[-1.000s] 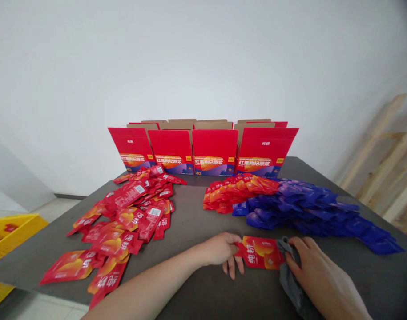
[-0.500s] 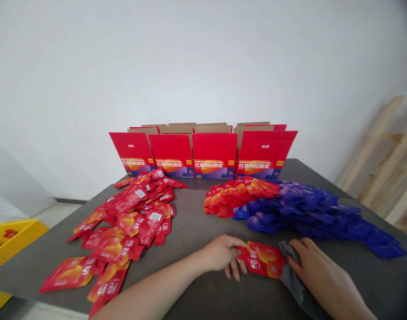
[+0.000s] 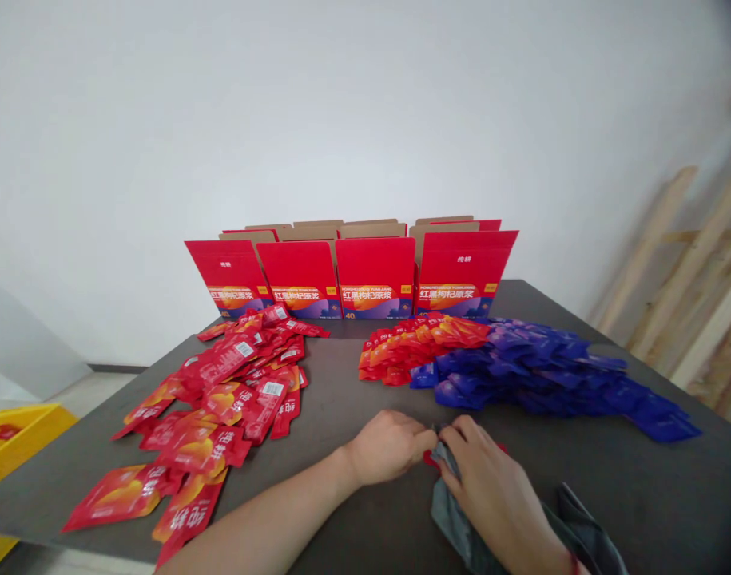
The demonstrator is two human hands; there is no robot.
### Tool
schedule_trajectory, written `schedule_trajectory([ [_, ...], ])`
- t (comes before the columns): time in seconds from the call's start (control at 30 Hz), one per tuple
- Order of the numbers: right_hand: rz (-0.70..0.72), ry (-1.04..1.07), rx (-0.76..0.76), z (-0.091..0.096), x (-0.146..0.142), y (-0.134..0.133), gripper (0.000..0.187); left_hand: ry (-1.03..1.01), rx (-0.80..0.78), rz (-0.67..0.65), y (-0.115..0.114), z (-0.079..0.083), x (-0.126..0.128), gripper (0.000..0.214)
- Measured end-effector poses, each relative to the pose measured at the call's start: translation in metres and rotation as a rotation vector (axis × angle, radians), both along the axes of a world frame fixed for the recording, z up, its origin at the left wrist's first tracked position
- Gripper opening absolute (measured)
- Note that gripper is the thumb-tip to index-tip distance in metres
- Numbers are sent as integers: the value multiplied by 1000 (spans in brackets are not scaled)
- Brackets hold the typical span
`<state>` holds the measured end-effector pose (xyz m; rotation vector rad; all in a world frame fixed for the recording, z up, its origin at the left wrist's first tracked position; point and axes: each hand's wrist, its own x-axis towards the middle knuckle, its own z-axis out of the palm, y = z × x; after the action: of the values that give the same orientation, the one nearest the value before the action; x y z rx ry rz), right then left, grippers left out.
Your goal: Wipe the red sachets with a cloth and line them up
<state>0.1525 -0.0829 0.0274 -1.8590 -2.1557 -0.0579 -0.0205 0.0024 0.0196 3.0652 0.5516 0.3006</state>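
My left hand (image 3: 392,447) pinches the left end of a red pouch (image 3: 431,458), low in the middle of the head view. Over that pouch lies my right hand (image 3: 490,471), its fingers closed on a grey-blue cloth (image 3: 452,511) that is pressed against the pouch near my left fingertips. Most of the pouch is hidden under the right hand and cloth; only red bits show at its two ends. Left of my forearm spreads a loose heap of red pouches (image 3: 221,399). Beyond my hands lie a neat row of red pouches (image 3: 419,343) and a pile of blue pouches (image 3: 538,371).
Several open red cartons (image 3: 374,275) stand in rows at the back of the dark table (image 3: 335,383). A yellow crate (image 3: 33,435) is beside the table at left. Wooden slats (image 3: 658,247) lean against the wall (image 3: 353,104) at right.
My right hand has slid the cloth leftward along the pouch, from its right end to near my left fingers, covering its printed face. The view has shifted slightly.
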Motion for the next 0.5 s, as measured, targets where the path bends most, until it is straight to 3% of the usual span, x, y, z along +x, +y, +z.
schedule_trajectory([
  [0.13, -31, -51, -11, -15, -2, 1, 18, 48, 127, -65, -1, 0, -1, 11],
  [0.37, -163, -61, -44, -19, 71, 0, 20, 54, 96, -79, 0, 10, -2, 7],
  [0.5, -197, -42, -32, -16, 83, -5, 23, 31, 7, -105, 1, 10, -1, 9],
])
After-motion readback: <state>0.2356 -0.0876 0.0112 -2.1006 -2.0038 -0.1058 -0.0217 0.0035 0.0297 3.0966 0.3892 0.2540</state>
